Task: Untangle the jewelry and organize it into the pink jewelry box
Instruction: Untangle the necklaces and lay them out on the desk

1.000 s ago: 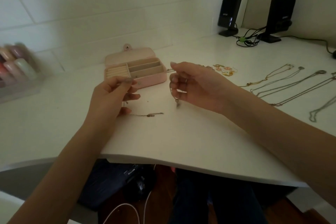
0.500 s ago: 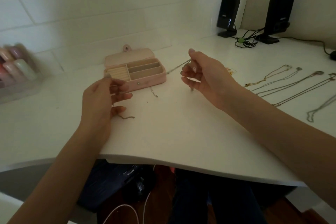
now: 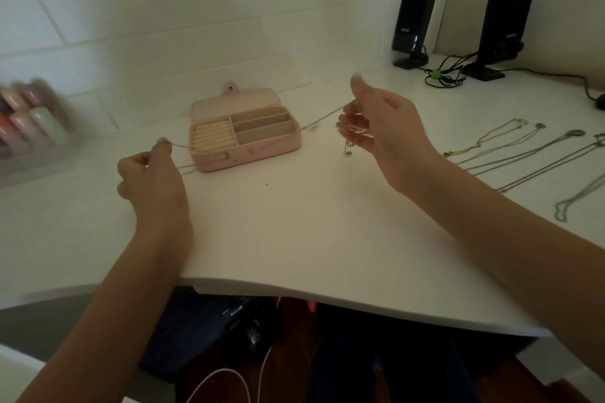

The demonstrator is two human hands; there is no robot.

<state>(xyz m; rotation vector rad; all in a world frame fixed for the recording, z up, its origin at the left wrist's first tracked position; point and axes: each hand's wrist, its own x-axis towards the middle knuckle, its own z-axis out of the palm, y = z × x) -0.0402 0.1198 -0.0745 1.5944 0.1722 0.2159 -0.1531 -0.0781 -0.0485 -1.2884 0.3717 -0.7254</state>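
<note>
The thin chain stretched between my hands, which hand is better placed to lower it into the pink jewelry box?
Probably left. The left hand pinches the chain right beside the box; the right hand is farther off, gripping bunched links.

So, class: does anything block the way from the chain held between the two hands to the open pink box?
Nothing visible does. The chain is stretched between the left hand and right hand, passing over the box, whose lid lies open. Its compartments look empty.
</note>
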